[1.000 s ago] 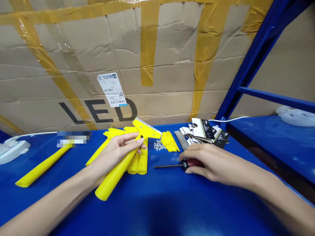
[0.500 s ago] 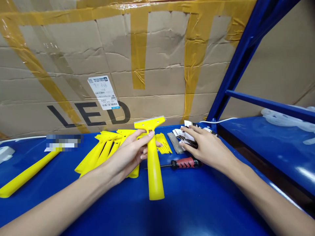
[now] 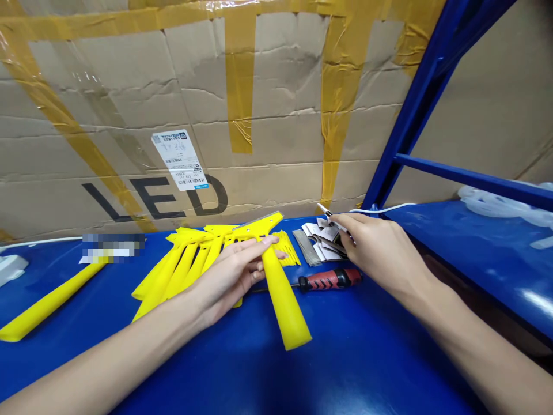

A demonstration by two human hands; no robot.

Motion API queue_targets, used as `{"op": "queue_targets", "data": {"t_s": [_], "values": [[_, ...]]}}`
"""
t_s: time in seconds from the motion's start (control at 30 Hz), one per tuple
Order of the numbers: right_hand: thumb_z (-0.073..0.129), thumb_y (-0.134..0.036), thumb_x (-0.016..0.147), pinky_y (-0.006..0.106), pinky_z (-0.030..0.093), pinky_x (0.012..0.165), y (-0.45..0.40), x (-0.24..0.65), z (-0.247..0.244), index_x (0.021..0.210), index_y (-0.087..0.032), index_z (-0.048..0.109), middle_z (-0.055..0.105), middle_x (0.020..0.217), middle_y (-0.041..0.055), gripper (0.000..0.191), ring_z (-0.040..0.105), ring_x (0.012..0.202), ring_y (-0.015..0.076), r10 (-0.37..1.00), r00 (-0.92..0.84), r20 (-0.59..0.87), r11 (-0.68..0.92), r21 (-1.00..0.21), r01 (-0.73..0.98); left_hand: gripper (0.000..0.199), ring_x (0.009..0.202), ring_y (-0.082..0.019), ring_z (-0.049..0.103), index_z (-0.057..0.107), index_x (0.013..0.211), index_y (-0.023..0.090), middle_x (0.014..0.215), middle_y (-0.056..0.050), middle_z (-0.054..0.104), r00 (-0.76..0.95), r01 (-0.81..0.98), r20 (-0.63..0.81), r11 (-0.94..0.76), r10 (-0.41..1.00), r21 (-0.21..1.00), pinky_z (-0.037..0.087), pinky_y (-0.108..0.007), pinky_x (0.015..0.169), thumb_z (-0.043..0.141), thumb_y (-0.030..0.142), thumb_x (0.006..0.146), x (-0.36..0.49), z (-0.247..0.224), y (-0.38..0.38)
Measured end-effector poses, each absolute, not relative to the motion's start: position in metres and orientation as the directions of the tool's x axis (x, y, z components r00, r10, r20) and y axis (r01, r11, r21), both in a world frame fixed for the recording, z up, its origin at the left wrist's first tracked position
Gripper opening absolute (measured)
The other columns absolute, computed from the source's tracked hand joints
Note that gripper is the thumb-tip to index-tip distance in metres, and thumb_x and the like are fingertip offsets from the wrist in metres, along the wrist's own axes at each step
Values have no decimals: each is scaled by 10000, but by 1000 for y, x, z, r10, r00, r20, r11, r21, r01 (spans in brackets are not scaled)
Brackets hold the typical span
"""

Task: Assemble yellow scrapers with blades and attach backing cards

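From where I stood: yellow scraper (image 3: 287, 300) hung over blue table (image 3: 367, 351), left hand (image 3: 239, 265) gripping its neck just below head. Looked light, stiff, plasticky, probably slick along smooth handle. Neck seemed best grip imo, fingers clear of thin front edge. Right hand (image 3: 380, 239) had card (image 3: 325, 210) pinched over card pile (image 3: 324, 245); card looked flimsy, easy to crease, so better by edges.
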State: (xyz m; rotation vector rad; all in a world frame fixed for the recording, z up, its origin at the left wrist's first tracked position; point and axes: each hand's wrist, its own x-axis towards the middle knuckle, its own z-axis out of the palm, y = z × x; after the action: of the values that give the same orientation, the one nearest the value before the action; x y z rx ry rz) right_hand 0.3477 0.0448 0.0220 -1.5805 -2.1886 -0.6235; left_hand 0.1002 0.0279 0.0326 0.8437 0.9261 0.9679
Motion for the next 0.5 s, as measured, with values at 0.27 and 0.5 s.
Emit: {"op": "queue_targets", "data": {"t_s": [0.27,0.5], "values": [[555,-147,952,340,538,661,33,334,31,1231,-152,697,703,970,111,313,677,773,215,504,-211,837,433,-34,901,210,610,-59,549,759,1059,58,913,-142,755,171,-359,-199,249,965,900,429,-119,501,698,203,920,81,35,19],[677,-326,894,263,506,546,29,311,25,1045,-222,636,687,986,45,188,647,717,163,846,-59,530,488,-725,487,131,623,-67,535,755,961,82,941,-132,744,71,-494,-115,135,991,859,502,-137,558,745,178,872,66,28,18]]}}
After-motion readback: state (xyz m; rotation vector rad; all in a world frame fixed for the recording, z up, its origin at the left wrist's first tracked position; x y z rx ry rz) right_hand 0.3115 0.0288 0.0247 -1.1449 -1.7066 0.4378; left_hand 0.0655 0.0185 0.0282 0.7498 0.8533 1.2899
